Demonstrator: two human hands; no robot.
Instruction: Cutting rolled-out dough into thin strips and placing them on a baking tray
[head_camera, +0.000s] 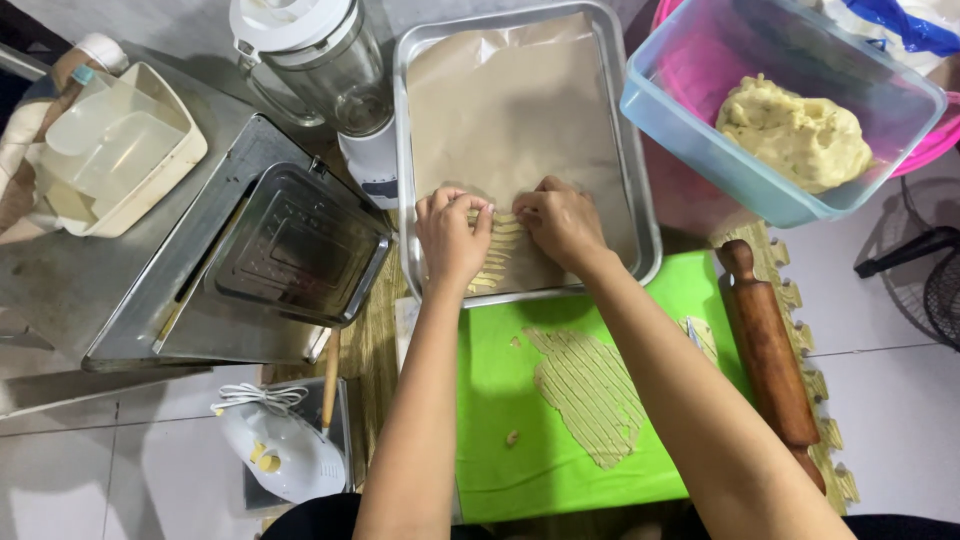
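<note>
A metal baking tray (648, 215) lined with brown paper lies ahead of me. My left hand (452, 238) and my right hand (562, 222) rest inside its near edge, fingertips pinching a thin pale dough strip (505, 222). Several more strips (492, 268) lie in rows on the paper between my hands. Closer to me, a green mat (500, 420) carries a flat sheet of rolled dough (590, 385) cut into narrow strips.
A wooden rolling pin (770, 355) lies right of the mat. A clear blue tub (700, 120) with a dough lump (795, 135) sits at top right. A blender jug (320, 60), metal pans (295, 245), a cream plastic container (115, 150) and a white hand mixer (280, 450) stand left.
</note>
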